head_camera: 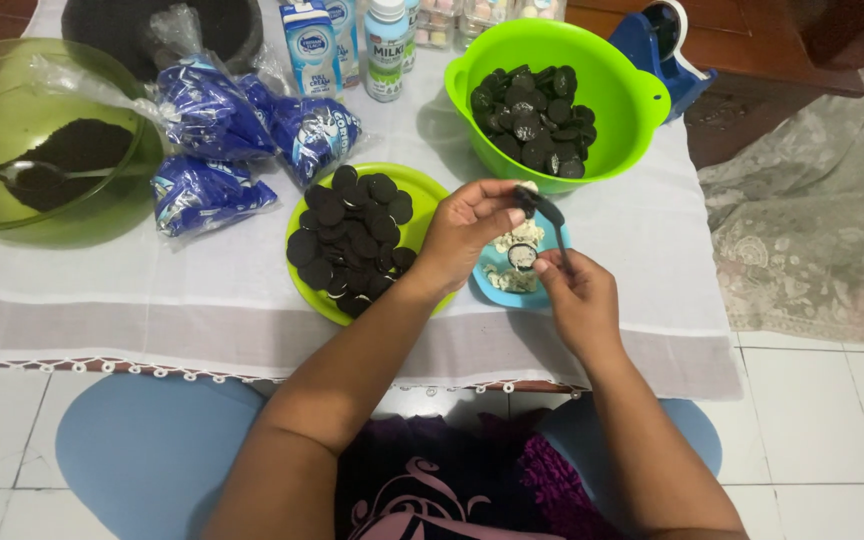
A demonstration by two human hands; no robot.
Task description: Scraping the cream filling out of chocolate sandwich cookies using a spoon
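A dark round cookie half [524, 198] sits pinched in the left hand [467, 232], above a small blue plate [492, 262] of white cream near the bench's front edge. The right hand [577, 295] is clamped on a black utensil [552, 218], its tip touching the cookie. Left of the plate stands a flat green plate [422, 190] of cookie halves; behind it, a green plastic bowl [612, 80]. Hard scraping could snap the cookie, and crumbs would fall into the cream.

3 crinkled blue plastic biscuit packets [242, 135] lie left of the plates; 2 blue-white cartons [312, 45] and 1 teal-capped white bottle [386, 45] stand behind.
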